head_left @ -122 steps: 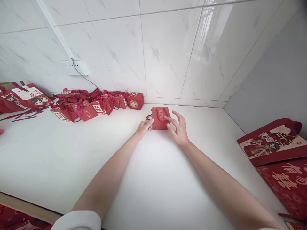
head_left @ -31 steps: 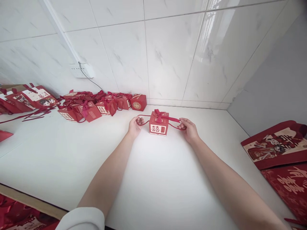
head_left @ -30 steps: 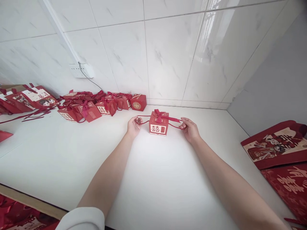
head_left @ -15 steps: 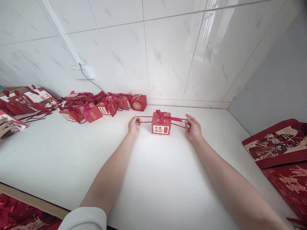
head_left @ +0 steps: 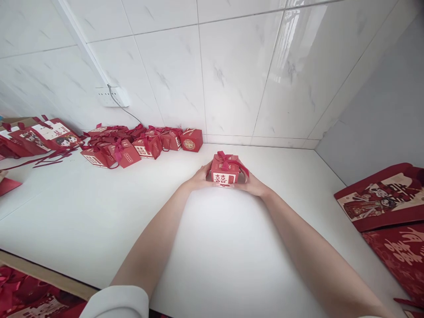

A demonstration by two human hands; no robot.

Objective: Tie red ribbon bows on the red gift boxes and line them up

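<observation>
Far left, flat red gift bags [head_left: 49,134] are lying by the tiled wall [head_left: 232,66]; next along, a row of finished red favor boxes [head_left: 139,143] is sitting under the wall socket [head_left: 111,96]. Centre of the white counter [head_left: 99,212]: I am cupping the small red gift box [head_left: 224,171] with both hands. My left hand [head_left: 198,179] is pressing its left side, my right hand [head_left: 253,184] is wrapping its right side, fingers closed on it, so the box is lying directly between my palms, equally near each. It is standing upright, ribbon bow [head_left: 227,160] on top, printed face toward me. Far right, more flat red bags [head_left: 377,198] are lying stacked.
</observation>
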